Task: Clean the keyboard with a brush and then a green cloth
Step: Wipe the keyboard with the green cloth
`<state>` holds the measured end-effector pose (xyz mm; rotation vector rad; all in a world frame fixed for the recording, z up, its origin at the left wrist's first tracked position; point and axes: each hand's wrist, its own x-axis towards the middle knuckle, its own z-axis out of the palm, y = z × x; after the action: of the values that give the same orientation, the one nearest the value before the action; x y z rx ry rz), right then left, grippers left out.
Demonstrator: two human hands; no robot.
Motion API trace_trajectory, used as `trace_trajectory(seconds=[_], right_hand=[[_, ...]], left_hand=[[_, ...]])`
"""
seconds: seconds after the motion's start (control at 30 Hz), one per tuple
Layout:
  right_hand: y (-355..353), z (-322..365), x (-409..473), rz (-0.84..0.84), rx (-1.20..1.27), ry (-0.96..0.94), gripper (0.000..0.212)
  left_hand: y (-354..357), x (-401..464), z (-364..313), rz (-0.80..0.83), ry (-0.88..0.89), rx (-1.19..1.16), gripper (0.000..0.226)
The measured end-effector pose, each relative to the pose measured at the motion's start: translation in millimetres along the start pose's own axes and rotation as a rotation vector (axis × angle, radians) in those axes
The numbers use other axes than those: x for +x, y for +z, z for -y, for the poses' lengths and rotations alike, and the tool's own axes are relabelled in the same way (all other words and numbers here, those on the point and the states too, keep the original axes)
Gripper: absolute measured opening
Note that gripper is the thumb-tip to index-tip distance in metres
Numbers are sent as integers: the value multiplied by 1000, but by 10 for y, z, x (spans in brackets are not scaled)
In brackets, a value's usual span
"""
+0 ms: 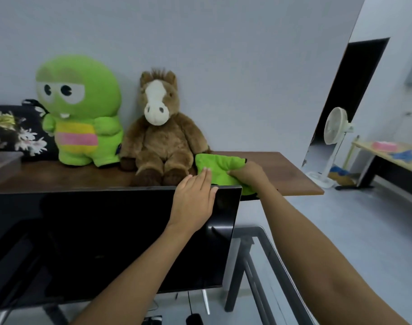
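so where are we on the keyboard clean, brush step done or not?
Can't confirm the brush step: neither brush nor keyboard shows in this view. In hand: the right hand grips the green cloth on the wooden shelf beside the brown plush horse, while the left hand lies flat with straight fingers over the monitor top edge. Left: wiping the keyboard with the cloth.

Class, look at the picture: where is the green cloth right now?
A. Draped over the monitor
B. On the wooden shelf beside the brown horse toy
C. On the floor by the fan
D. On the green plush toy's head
B: the green cloth lies on the shelf next to the horse toy, gripped by the right hand.
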<state>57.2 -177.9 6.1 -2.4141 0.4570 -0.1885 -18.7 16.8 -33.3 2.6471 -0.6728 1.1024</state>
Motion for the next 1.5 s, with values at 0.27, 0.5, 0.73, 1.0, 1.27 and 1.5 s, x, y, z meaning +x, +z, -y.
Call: trace_trajectory(seconds=[0.27,0.5,0.73,1.0,1.27,1.5], right_hand=[[-354,24,-60,-184,487,-195,43],[-885,529,-469,-423,779,-393,51],[-242,899,-1377,-135,1043,-490,45],[1129,920,-2320,184,1118,-291,31],[2410,865,-3050,525,1052,-61,37],[3416,445,-3443,516,705,107,72]], left_hand=[[-73,-11,45,103,25,-74,55],[-576,36,222,-12,-131,-573,52],[-957,-336,766,-144,-332,-637,43],[-1068,-1729,1301,-53,-514,-681,38],[-1037,-2632,1827,420,-1391,-1651,57],[-807,-3295,2234,468,-1562,-1620,38]])
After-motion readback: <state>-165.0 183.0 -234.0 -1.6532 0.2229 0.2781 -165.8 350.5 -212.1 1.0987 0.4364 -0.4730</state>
